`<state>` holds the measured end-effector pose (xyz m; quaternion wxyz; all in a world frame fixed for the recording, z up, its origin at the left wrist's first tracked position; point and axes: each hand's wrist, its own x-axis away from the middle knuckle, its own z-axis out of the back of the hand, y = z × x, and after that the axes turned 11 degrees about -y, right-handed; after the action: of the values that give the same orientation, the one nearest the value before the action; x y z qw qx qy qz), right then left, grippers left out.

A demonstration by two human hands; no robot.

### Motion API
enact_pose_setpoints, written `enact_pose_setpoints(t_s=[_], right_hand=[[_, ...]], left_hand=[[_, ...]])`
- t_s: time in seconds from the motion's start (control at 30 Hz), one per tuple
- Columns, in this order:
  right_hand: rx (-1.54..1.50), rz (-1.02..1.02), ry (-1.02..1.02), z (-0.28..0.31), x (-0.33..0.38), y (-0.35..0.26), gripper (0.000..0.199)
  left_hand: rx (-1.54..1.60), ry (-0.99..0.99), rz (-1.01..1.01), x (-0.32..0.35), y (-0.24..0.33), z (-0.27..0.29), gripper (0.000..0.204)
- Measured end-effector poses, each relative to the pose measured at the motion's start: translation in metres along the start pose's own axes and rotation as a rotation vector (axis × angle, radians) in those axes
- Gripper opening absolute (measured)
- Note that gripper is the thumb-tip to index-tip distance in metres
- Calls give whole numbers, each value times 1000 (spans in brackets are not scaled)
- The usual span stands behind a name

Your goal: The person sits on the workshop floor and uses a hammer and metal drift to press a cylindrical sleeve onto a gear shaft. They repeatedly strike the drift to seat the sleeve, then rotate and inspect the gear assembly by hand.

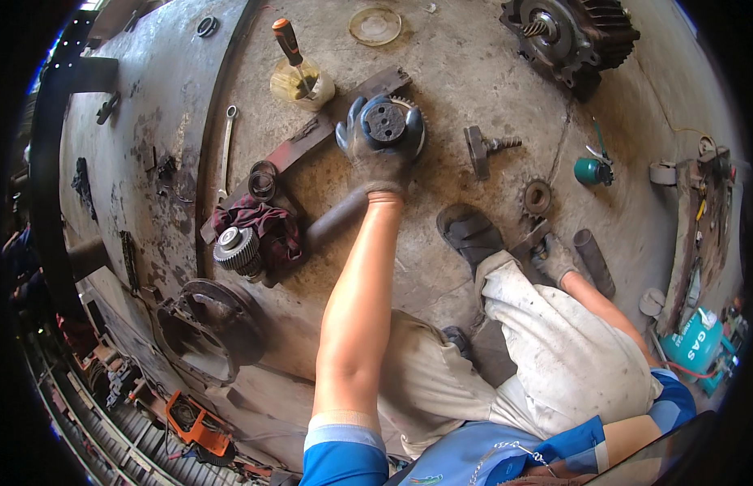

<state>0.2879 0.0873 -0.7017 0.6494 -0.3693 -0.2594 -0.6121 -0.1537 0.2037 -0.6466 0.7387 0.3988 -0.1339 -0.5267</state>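
My left hand [378, 158], in a dark-coated work glove, is wrapped round a black disc-shaped metal part [384, 123] with small holes in its face. A toothed gear rim [421, 130] shows just behind it, partly hidden by my fingers. Beneath that hand a long metal bar [307, 144] lies slantwise, with a dark pipe [334, 223] nearby. Low on the right, beside my shoe, my gloved right hand [557, 259] is closed on a dark metal block [530, 238] like a hammer head; any handle is hidden. A ring gear [536, 196] lies just beyond it.
A screwdriver [289, 44] stands in a tub of grease [303, 85]. Left of me are a wrench [227, 150], a gear [237, 247] by a rag [267, 227], and a housing [210, 328]. Rightward lie a bolt-like piece [494, 146], short pipe [593, 261], motor [567, 36] and gas cylinder [694, 344].
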Motion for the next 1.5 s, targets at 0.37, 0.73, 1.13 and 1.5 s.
enact_pose_setpoints(t_s=[0.37,0.73,1.13,1.5], right_hand=[[-5,20,-52,1,8,-1,51],[-74,27,-6,9,11,-12,50],[13,41,-1,3,6,-4,47],[-151,25,-59,13,13,-7,53]], left_hand=[[254,-73,38,-4,7,7,32],[120,-22,-42,-2,6,9,40],[402,-344,-73,-5,-8,39,60],[438,-433,-19,8,-36,52,75]])
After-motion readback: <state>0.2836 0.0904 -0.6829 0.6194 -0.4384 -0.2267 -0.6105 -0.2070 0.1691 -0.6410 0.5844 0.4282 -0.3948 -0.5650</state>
